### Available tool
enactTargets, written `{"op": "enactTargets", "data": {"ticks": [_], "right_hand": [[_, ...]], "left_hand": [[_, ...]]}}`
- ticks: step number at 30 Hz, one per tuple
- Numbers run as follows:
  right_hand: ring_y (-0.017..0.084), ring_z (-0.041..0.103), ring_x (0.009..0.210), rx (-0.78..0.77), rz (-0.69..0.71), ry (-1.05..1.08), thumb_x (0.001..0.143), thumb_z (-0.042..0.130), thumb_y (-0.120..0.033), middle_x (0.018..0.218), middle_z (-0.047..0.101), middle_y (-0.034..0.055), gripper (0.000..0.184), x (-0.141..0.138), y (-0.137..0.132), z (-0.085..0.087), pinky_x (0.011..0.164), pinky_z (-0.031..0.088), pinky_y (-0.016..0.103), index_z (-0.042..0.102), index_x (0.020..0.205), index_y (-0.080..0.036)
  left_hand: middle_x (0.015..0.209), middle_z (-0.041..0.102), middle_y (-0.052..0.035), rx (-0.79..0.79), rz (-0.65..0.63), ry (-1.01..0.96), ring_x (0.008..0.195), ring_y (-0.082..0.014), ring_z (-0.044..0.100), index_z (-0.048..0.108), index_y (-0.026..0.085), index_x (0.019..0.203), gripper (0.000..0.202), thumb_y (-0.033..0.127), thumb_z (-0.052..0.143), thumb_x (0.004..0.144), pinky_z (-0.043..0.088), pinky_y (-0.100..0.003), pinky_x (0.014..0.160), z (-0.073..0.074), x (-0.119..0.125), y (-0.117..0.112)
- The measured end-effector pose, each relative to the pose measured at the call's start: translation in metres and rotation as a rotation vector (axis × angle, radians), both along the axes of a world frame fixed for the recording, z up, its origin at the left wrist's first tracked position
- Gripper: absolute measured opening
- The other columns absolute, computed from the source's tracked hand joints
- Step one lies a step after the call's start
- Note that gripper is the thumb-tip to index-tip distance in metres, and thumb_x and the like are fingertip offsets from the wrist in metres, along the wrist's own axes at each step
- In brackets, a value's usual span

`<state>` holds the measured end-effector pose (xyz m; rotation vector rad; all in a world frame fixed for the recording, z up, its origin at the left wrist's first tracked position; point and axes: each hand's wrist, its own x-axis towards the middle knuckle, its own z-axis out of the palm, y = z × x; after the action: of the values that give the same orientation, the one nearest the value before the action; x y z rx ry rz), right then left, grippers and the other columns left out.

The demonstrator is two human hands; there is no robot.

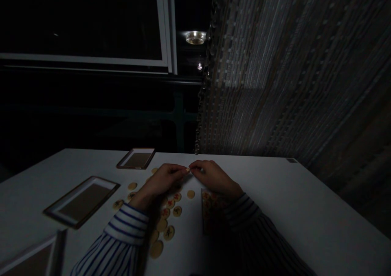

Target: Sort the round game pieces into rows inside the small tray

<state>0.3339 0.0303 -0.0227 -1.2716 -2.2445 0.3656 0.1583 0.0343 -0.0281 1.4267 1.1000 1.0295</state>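
Over the middle of the white table my left hand (165, 179) and my right hand (213, 175) meet, fingertips pinched. Between them shows the edge of a small pale xiangqi piece (188, 169), which both hands seem to grip. Below my left hand and wrist lie several loose round wooden pieces, among them a red-marked piece (177, 197), a dark-marked piece (169, 232) and a blank-faced piece (191, 194). Partly hidden under my right forearm is a box (202, 223) with red-marked pieces set in it. My forearms cover some of the pieces.
On the left of the white table (275, 194) lie a rectangular tray (88, 223), a smaller tray (122, 164) farther back, and the corner of another tray (58, 247) in front. A bead curtain (259, 64) hangs beyond the table's far edge. The room is dim.
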Motion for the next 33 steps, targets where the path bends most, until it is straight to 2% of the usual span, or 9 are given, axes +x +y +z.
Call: {"op": "enactTargets", "data": {"ticks": [3, 8, 19, 27, 33], "right_hand": [[0.015, 0.058, 0.084, -0.001, 0.04, 0.062, 0.083, 0.043, -0.026, 0.091, 0.066, 0.0016, 0.025, -0.001, 0.0, -0.001, 0.075, 0.04, 0.024, 0.063, 0.097, -0.022], [0.014, 0.059, 0.08, -0.021, 0.046, 0.122, 0.082, 0.046, -0.025, 0.087, 0.067, 0.0021, 0.022, -0.001, -0.001, 0.001, 0.073, 0.04, 0.024, 0.064, 0.093, -0.02], [0.012, 0.059, 0.077, -0.045, 0.076, 0.24, 0.079, 0.049, -0.022, 0.083, 0.066, 0.0019, 0.017, 0.003, 0.0, 0.003, 0.068, 0.041, 0.022, 0.063, 0.089, -0.017], [0.012, 0.059, 0.074, -0.023, 0.079, 0.234, 0.079, 0.051, -0.023, 0.08, 0.066, 0.0011, 0.016, 0.007, -0.004, 0.01, 0.065, 0.041, 0.021, 0.063, 0.087, -0.017], [0.012, 0.059, 0.073, -0.05, 0.089, 0.244, 0.079, 0.049, -0.023, 0.08, 0.066, 0.0018, 0.017, 0.008, -0.004, 0.012, 0.065, 0.041, 0.021, 0.063, 0.086, -0.016]], "left_hand": [[0.054, 0.055, 0.0014, -0.039, -0.176, 0.15, 0.044, -0.0066, 0.037, 0.068, 0.013, 0.08, 0.04, 0.048, 0.061, 0.064, 0.024, -0.018, 0.041, 0.001, -0.002, 0.002], [0.057, 0.055, 0.0012, 0.002, -0.147, 0.199, 0.047, -0.0069, 0.04, 0.065, 0.012, 0.082, 0.039, 0.047, 0.058, 0.067, 0.027, -0.018, 0.043, 0.0, -0.003, 0.005], [0.06, 0.058, 0.0007, 0.044, -0.108, 0.167, 0.051, -0.0084, 0.048, 0.062, 0.012, 0.082, 0.029, 0.039, 0.055, 0.071, 0.032, -0.018, 0.047, 0.002, 0.003, 0.001], [0.067, 0.06, -0.0009, 0.052, -0.161, 0.135, 0.055, -0.0095, 0.051, 0.06, 0.013, 0.094, 0.036, 0.04, 0.059, 0.07, 0.034, -0.02, 0.049, -0.002, 0.001, 0.003], [0.064, 0.06, 0.0003, 0.038, -0.175, 0.121, 0.051, -0.0084, 0.048, 0.061, 0.013, 0.09, 0.034, 0.038, 0.061, 0.067, 0.032, -0.019, 0.047, 0.002, 0.001, 0.002]]}}
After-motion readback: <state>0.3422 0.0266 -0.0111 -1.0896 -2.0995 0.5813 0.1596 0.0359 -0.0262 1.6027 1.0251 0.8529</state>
